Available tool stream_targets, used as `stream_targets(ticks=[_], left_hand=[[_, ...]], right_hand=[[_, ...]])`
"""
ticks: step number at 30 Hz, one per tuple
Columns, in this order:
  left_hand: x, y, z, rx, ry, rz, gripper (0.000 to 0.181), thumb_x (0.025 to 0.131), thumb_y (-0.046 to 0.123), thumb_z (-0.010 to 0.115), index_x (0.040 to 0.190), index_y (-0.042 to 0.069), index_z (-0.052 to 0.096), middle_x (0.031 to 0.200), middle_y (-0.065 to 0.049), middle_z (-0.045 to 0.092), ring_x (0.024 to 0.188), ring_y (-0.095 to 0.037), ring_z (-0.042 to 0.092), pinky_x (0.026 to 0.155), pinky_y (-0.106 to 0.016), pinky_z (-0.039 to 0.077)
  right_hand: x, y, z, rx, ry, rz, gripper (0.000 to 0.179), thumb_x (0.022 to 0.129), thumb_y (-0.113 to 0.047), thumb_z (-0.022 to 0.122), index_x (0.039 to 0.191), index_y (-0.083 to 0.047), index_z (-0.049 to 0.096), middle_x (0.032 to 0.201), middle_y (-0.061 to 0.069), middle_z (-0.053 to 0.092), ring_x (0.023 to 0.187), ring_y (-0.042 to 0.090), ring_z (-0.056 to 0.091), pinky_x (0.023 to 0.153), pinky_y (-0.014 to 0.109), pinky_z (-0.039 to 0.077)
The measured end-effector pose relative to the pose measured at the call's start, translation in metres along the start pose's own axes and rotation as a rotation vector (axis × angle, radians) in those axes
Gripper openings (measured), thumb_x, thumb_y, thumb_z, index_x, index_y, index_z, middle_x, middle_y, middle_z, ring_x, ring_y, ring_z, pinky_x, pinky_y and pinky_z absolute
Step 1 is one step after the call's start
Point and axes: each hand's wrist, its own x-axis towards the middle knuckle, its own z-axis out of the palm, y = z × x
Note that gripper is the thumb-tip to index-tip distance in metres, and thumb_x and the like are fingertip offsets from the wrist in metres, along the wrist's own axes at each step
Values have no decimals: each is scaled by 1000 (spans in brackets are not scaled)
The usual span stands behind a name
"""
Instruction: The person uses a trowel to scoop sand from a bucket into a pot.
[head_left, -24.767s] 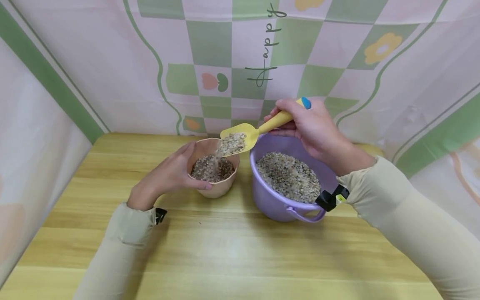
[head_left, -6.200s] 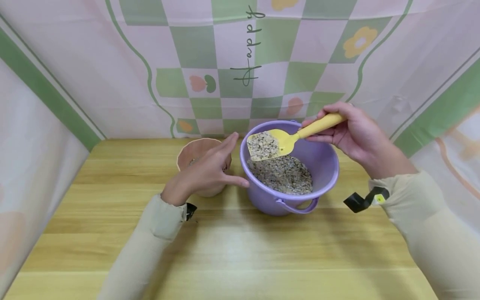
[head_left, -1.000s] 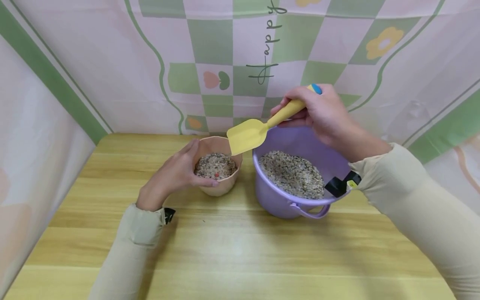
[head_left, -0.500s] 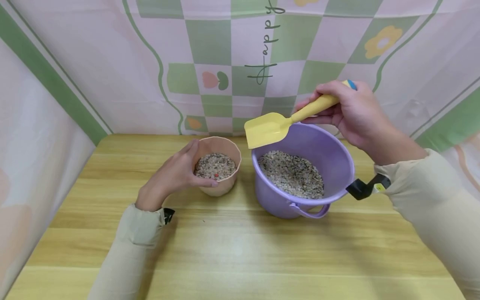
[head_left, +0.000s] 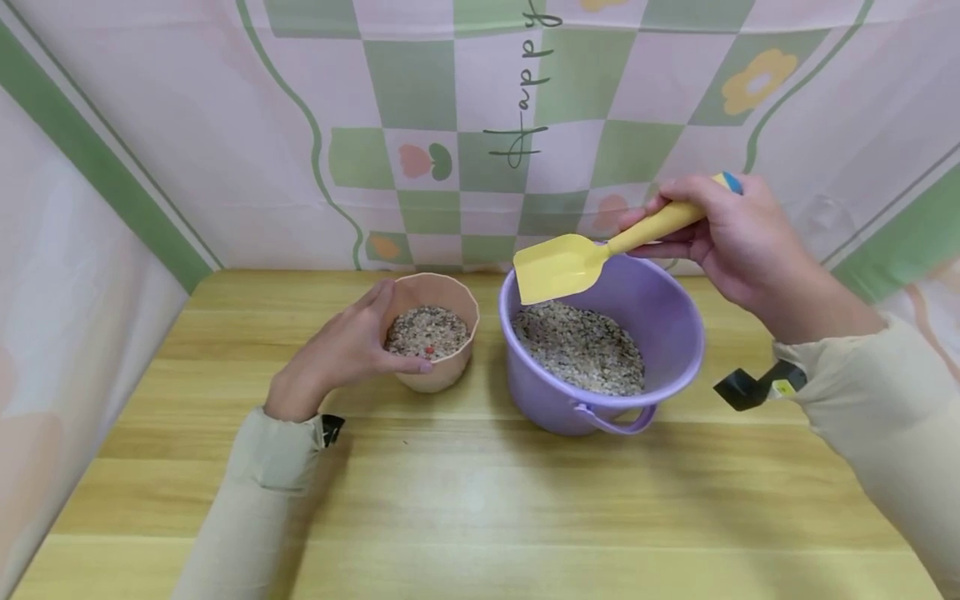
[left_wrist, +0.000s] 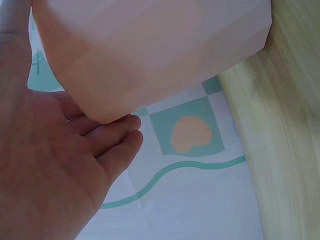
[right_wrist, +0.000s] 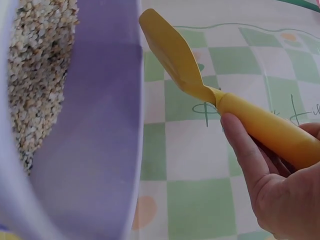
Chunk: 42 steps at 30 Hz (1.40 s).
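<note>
My right hand (head_left: 738,242) grips the handle of a yellow toy shovel (head_left: 558,268) with a blue end. Its bare blade hangs over the left rim of a purple bucket (head_left: 678,333), which holds pale, speckled gravel (head_left: 581,346). In the right wrist view the thumb lies along the shovel's handle (right_wrist: 265,125). My left hand (head_left: 348,346) holds a small peach faceted plant pot (head_left: 435,375) from its left side, thumb at the near rim and fingers round the far side. Gravel (head_left: 427,333) fills the pot partway, with a red speck on top.
The pot and bucket stand side by side on a wooden table (head_left: 465,500). A hanging cloth (head_left: 412,83) with a green check pattern rises behind the table's back edge. The bucket's handle (head_left: 618,423) hangs down at the front.
Earlier, gravel poured from the shovel into the pot. Over the last second my right hand has drawn the bare shovel rightward from the pot to over the bucket. My left hand stays on the pot.
</note>
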Motion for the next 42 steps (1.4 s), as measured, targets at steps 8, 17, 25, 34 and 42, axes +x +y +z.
stream_targets(ticks=[8,17,25,34,42], left_hand=[[0,1,-2,11,-29,-49,128,71,73,74,159,5,12,163,-15,19,141,-37,36,110,-52,36],[6,12,1,17,37,-19,103,86,61,69,161,17,14,166,-7,13,146,-34,27,113,-53,31],[13,27,3,53,47,44,94,89,63,63,158,11,27,164,-10,19,146,-38,27,116,-52,26],[21,47,4,68,70,164,85,92,58,63,156,10,34,162,-9,26,147,-32,28,117,-52,24],[30,63,10,176,184,281,72,91,54,66,149,15,48,153,-11,44,129,-31,53,103,-49,41]], right_hand=[[-5,7,-11,-79,40,28,21,98,1,56,88,14,70,87,27,72,83,37,73,75,44,56],[-9,17,-19,-173,81,36,20,98,0,56,91,11,72,85,23,73,83,33,74,73,41,57],[-10,20,-22,-301,147,73,23,98,-7,58,86,6,73,84,18,75,80,28,75,71,36,59],[-13,21,-31,-393,159,71,23,99,-10,59,87,5,72,81,15,75,75,25,75,69,34,59],[-15,18,-35,-616,203,103,24,101,-15,57,88,-4,75,81,7,76,75,21,74,68,34,59]])
